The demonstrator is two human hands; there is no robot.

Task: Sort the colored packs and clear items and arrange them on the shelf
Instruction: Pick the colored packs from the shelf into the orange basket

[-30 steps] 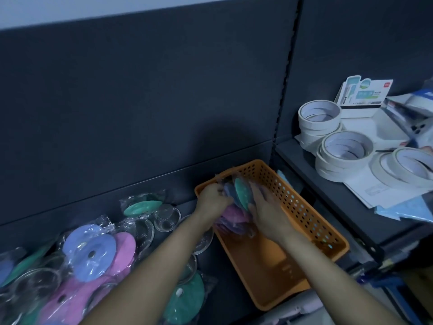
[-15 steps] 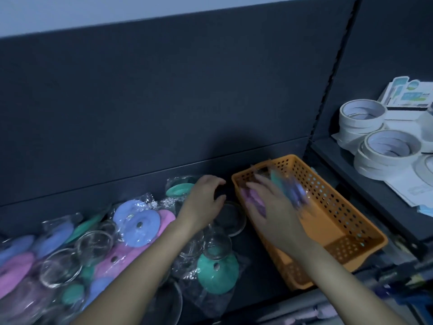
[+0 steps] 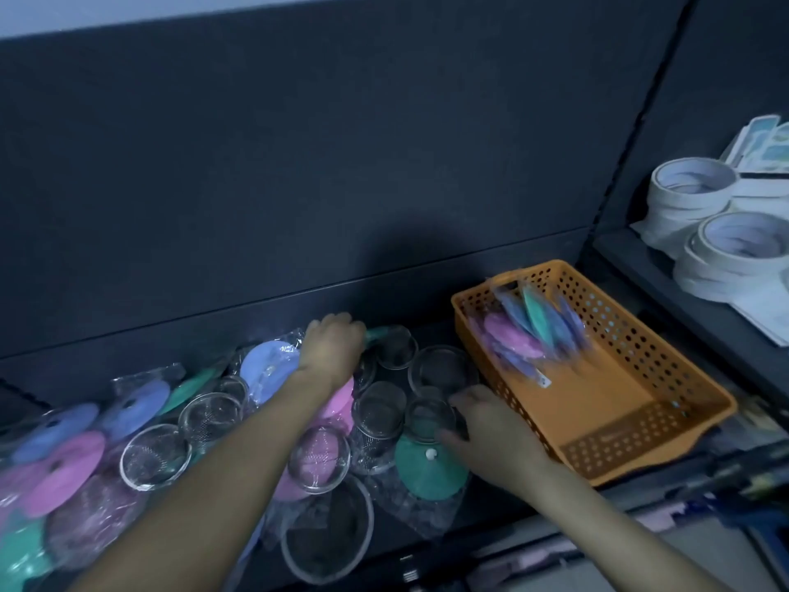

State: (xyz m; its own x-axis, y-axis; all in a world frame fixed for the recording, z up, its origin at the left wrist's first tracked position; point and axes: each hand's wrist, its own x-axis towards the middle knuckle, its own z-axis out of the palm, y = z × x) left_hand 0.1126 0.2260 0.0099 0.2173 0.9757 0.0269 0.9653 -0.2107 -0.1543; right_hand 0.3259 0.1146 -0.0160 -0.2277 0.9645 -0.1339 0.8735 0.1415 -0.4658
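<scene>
Looks like a shop aisle or its stockroom to me: dark metal retail shelving (image 3: 299, 164) with a slotted upright strip (image 3: 631, 136), stacks of identical white tape rolls (image 3: 691, 190), printed carded packs (image 3: 766, 138) behind them, and loads of same-type plastic-wrapped coloured discs (image 3: 64, 467), all sealed in bags.
</scene>
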